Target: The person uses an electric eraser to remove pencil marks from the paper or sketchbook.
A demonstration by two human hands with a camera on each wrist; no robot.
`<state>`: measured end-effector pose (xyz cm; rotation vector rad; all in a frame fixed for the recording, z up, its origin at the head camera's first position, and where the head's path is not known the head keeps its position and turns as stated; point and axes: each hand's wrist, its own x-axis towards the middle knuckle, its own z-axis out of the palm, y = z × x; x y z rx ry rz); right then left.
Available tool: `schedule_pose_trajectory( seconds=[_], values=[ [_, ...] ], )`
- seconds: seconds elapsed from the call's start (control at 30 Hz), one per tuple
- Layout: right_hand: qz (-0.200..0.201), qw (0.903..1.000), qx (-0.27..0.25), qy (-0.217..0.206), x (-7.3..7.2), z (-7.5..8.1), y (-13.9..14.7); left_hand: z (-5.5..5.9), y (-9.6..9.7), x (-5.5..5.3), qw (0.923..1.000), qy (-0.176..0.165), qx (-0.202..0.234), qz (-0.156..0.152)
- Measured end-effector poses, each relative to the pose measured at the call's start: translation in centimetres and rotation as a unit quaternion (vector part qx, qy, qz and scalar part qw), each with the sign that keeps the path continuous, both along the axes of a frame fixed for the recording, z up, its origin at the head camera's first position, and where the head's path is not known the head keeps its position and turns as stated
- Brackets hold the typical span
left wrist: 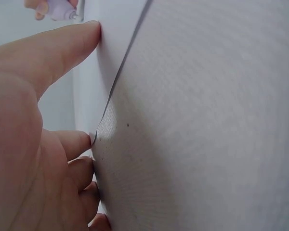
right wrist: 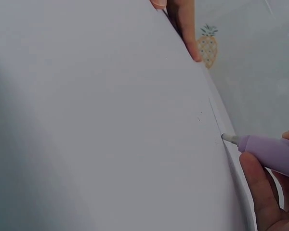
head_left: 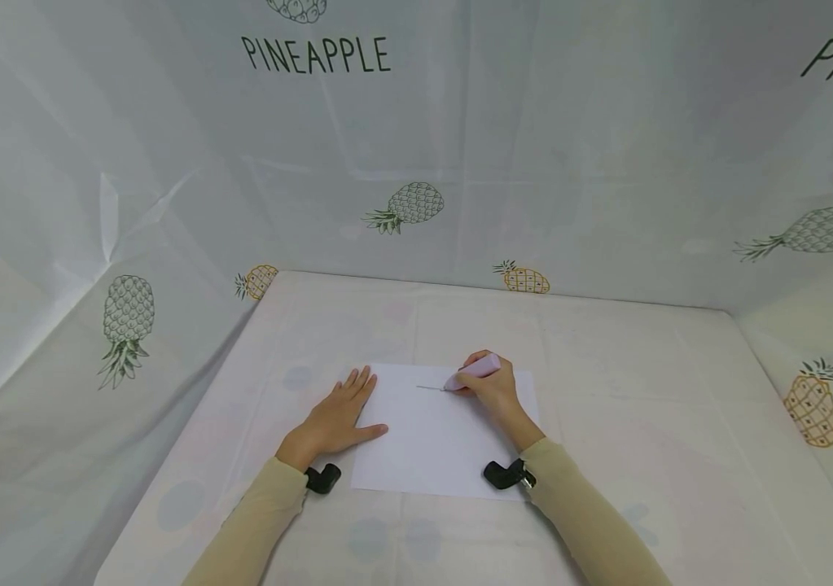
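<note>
A white sheet of paper (head_left: 434,452) lies on the table. My right hand (head_left: 498,396) pinches a thick lilac pen (right wrist: 269,153), tilted, with its narrow tip touching the sheet. A short thin grey line (head_left: 428,387) runs leftward from that tip. On the sheet's left edge rests my left hand (head_left: 335,422), palm down with fingers spread and thumb reaching over the paper. In the left wrist view, the thumb (left wrist: 67,45) and fingertips meet the sheet near its edge.
The table (head_left: 629,391) has a pale cloth with faint spots. Behind it hangs a white curtain (head_left: 570,146) printed with pineapples and lettering. Black wrist cameras (head_left: 324,479) sit at both cuffs, close above the table.
</note>
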<state>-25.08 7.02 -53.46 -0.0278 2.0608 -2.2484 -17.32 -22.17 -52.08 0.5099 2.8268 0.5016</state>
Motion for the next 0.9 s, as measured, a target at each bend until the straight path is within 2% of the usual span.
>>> schedule_pose_trajectory(
  seconds=[0.33,0.63,0.9],
  values=[
    [-0.012,0.9999,0.008,-0.002,0.14,0.26,0.27,-0.07,0.03,-0.02,0.9999,-0.003,-0.016,0.002],
    [-0.017,0.9998,0.007,0.004,0.01,0.19,0.55,0.04,0.02,0.0,1.0,0.006,-0.004,0.0],
    [-0.017,0.9998,0.007,0.005,-0.02,0.08,0.42,-0.11,-0.05,0.03,1.0,-0.001,-0.004,0.002]
  ],
)
